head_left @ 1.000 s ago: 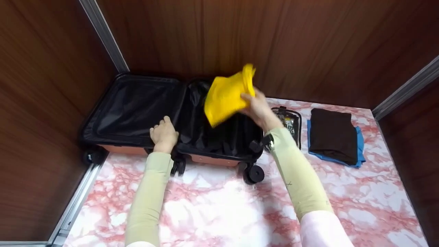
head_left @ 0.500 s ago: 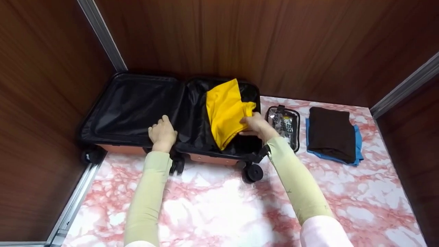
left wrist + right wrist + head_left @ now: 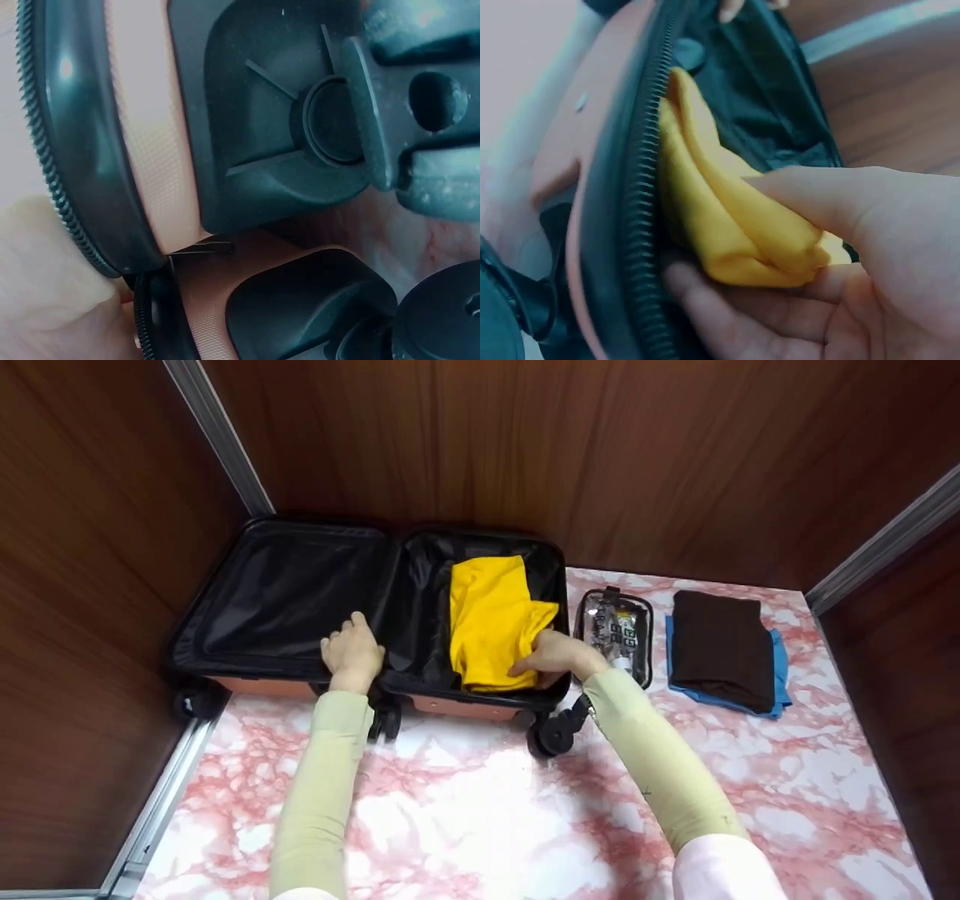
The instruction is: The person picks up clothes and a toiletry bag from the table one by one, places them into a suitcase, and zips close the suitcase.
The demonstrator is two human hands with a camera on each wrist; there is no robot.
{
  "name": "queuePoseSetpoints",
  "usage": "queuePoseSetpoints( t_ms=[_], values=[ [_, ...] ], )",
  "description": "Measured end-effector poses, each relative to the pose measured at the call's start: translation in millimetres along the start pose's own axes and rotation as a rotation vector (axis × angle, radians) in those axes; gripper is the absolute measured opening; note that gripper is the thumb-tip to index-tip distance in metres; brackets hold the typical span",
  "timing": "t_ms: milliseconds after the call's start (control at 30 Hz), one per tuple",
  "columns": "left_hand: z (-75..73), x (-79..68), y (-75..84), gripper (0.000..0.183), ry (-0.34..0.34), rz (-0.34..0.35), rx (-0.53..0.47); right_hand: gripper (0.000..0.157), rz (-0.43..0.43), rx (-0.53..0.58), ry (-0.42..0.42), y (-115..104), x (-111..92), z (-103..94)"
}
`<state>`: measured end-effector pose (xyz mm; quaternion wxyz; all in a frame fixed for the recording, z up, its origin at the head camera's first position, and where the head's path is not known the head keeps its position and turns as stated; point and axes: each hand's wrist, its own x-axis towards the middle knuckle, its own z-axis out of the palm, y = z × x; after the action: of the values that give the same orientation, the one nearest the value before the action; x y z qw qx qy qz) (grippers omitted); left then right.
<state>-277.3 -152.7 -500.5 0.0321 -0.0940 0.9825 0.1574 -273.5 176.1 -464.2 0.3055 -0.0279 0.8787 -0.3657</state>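
A suitcase (image 3: 285,592) with black lining and a salmon-coloured shell lies spread open on the floor. Its right half contains a folded yellow garment (image 3: 487,615), perhaps a shirt. At the garment's lower right corner, my right hand (image 3: 555,654) pinches the folded edge between thumb and fingers; the right wrist view shows this fold (image 3: 727,217) beside the zipper. My left hand (image 3: 354,654) holds the suitcase's front rim where the two halves meet, fingers bent over it. The left wrist view catches only part of that hand (image 3: 52,292), against the zipper edge; its fingertips are hidden there.
Right of the suitcase lies a clear toiletry pouch (image 3: 615,634) with black trim. Farther right, a folded dark brown garment (image 3: 716,649) sits on a blue one (image 3: 780,660). Black wheels (image 3: 553,736) stick out in front. Wood-panelled walls (image 3: 510,457) stand behind and at both sides.
My right hand has lowered the yellow garment from above the suitcase into its right half, where it now lies flatter and straighter. The left hand has stayed at the rim.
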Motion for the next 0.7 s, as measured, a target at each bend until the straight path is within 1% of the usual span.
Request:
queuePoseSetpoints(
  t_ms=[67, 167, 300, 400, 500, 533, 600, 633, 700],
  values=[
    [0.1, 0.3, -0.1, 0.065, -0.002, 0.000, 0.000, 0.044, 0.007, -0.104, 0.031, -2.3, -0.8, 2.6],
    [0.2, 0.9, -0.3, 0.065, -0.006, -0.001, 0.002, 0.050, 0.002, -0.242, 0.106, -5.0, 0.1, 5.1],
    [-0.3, 0.5, -0.2, 0.067, -0.014, -0.005, 0.002, 0.057, -0.032, -0.429, 0.262, -8.4, 1.1, 5.3],
    [-0.5, 0.5, -0.4, 0.067, -0.018, -0.008, 0.002, 0.066, -0.045, -0.503, 0.377, -10.3, 1.2, 4.0],
    [-0.3, 1.0, -0.5, 0.068, -0.019, -0.009, 0.004, 0.075, -0.054, -0.529, 0.441, -11.5, 0.4, 2.0],
    [-0.2, 1.2, -0.5, 0.068, -0.019, -0.009, 0.005, 0.074, -0.058, -0.537, 0.451, -11.6, -0.1, 1.4],
    [-0.3, 1.2, -0.3, 0.069, -0.019, -0.009, 0.006, 0.063, -0.071, -0.560, 0.438, -11.5, -1.1, 0.6],
    [-0.3, 1.2, -0.2, 0.069, -0.019, -0.010, 0.005, 0.053, -0.083, -0.571, 0.414, -11.2, -1.5, 0.4],
    [-0.3, 0.9, -0.1, 0.068, -0.018, -0.010, 0.000, 0.034, -0.110, -0.588, 0.335, -10.2, -2.1, 0.9]
  ],
)
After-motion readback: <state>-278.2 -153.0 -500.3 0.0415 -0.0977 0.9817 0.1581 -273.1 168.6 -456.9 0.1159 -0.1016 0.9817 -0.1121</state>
